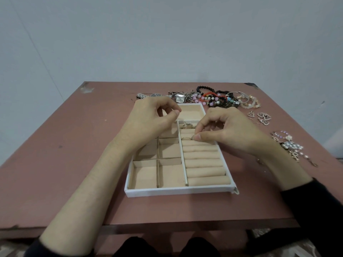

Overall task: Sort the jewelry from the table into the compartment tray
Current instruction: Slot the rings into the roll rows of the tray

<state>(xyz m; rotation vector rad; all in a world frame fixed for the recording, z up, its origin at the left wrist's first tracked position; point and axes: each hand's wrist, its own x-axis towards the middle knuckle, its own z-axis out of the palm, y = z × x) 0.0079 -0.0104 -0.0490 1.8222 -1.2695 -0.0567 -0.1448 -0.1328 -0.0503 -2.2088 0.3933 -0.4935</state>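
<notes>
A white compartment tray (178, 191) with beige lining lies in the middle of the table. Its right side holds rows of ring rolls (204, 164); its left side has square compartments. My right hand (224, 130) pinches a thin ring (193, 137) with thumb and forefinger, pressing it into a slot between the upper rolls. Another ring (187, 138) sits in the same slot just to the left. A silver ring (186, 125) stands in the slot further back. My left hand (154, 117) hovers over the tray's upper left, fingertips pinched together; whether it holds something is unclear.
Watches (179, 98) and beaded bracelets (217, 98) lie in a pile behind the tray. Heart-shaped earrings (262, 117) lie to the right. A heap of pearl and crystal pieces (289, 145) sits at the right table edge. The table (74, 154) is reddish brown.
</notes>
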